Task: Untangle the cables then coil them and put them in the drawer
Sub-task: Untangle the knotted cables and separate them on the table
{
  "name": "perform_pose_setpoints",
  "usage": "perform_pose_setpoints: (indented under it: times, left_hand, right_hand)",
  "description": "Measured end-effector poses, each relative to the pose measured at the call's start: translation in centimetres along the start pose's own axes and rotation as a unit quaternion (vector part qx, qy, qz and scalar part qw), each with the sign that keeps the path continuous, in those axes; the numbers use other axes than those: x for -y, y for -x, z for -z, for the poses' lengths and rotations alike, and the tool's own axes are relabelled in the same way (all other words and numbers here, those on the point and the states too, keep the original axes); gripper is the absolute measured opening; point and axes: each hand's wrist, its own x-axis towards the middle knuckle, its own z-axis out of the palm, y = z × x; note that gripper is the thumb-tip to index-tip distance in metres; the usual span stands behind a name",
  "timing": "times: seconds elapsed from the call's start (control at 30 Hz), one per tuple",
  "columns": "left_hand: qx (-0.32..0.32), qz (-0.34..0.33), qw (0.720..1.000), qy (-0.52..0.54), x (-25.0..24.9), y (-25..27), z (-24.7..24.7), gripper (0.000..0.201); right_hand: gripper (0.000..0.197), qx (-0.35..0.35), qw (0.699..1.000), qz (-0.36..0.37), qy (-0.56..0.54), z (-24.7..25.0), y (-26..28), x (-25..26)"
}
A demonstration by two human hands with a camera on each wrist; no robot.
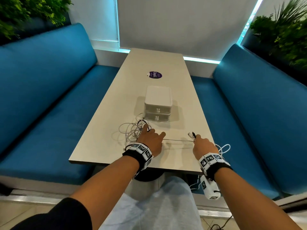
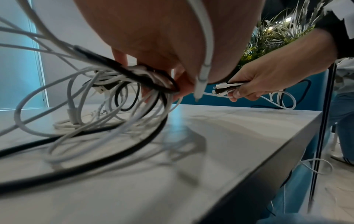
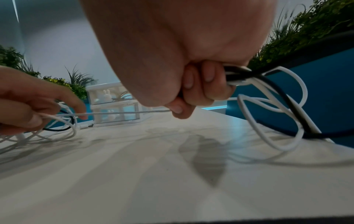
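A tangle of white and black cables (image 1: 131, 130) (image 2: 107, 106) lies on the table's near left. My left hand (image 1: 150, 138) (image 3: 28, 106) sits over it and grips loops of the tangle (image 2: 153, 81). My right hand (image 1: 203, 144) (image 3: 193, 92) (image 2: 254, 84) is closed round a bunch of cable ends, whose plugs (image 1: 191, 135) (image 2: 223, 88) stick out past the fingers. One white cable (image 1: 177, 140) (image 3: 124, 112) runs taut between the two hands. White loops (image 1: 224, 148) (image 3: 277, 109) trail behind the right hand over the table edge. A white two-drawer box (image 1: 157, 103) (image 3: 114, 106) stands behind the tangle, both drawers closed.
The beige table (image 1: 116, 103) is long and narrow, with a purple round sticker (image 1: 154, 75) beyond the drawer box. Blue benches (image 1: 46, 97) flank it on both sides. Plants (image 1: 282, 30) stand behind the benches. A thin cable hangs under the table's near edge (image 1: 194, 183).
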Motion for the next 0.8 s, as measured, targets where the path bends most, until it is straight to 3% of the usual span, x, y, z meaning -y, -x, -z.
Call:
perform_pose_setpoints:
  times: [0.1, 0.23, 0.33, 0.6, 0.8]
  left_hand:
    - [-0.006, -0.013, 1.000, -0.014, -0.1, 0.3, 0.1, 0.032]
    - [-0.021, 0.004, 1.000, -0.016, -0.1, 0.2, -0.2, 0.048]
    - [-0.004, 0.001, 1.000, -0.023, 0.5, 0.1, -0.5, 0.031]
    - [0.027, 0.015, 0.999, -0.031, 4.2, 1.2, -0.8, 0.027]
    - [0.041, -0.027, 0.998, -0.025, 2.3, 0.8, -0.4, 0.053]
  right_hand:
    - [0.018, -0.001, 1.000, 0.005, -0.003, -0.2, 0.1, 0.0]
    - [0.018, -0.006, 1.000, 0.002, 0.010, -0.3, 0.3, -0.2]
    - [0.020, -0.004, 1.000, -0.008, 0.012, 0.2, 0.2, -0.8]
    - [0.018, -0.005, 0.994, -0.107, -0.007, 1.6, 0.1, -5.9]
    - [0.022, -0.027, 0.995, -0.078, -0.053, 1.7, 0.3, -2.3]
